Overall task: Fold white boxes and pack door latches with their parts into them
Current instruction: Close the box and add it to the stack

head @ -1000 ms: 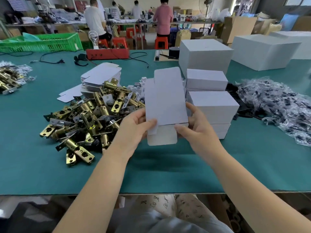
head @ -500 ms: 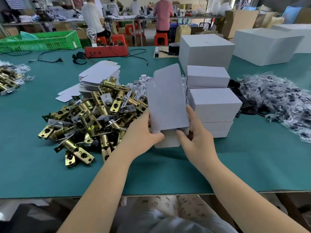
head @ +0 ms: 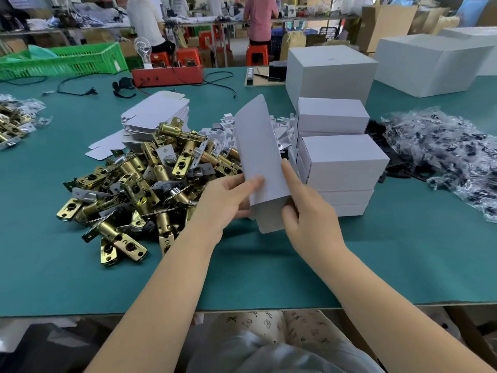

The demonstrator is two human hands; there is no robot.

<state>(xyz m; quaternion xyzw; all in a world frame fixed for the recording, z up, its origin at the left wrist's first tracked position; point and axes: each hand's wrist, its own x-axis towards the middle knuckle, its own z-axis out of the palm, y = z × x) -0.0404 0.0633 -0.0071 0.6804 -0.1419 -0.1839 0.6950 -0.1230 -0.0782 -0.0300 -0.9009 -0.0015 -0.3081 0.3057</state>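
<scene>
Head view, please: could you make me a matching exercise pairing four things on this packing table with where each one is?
Things
1. box blank
2. door latches
3. flat box blanks
4. bagged parts

Places
A. heaped on the mat in front of the left hand
B. stacked behind the brass heap
C. piled at the table's right side
D. held up between both hands, with the right hand at its right edge

Pairs: 1-D, 2-A, 3-B, 4-C
</scene>
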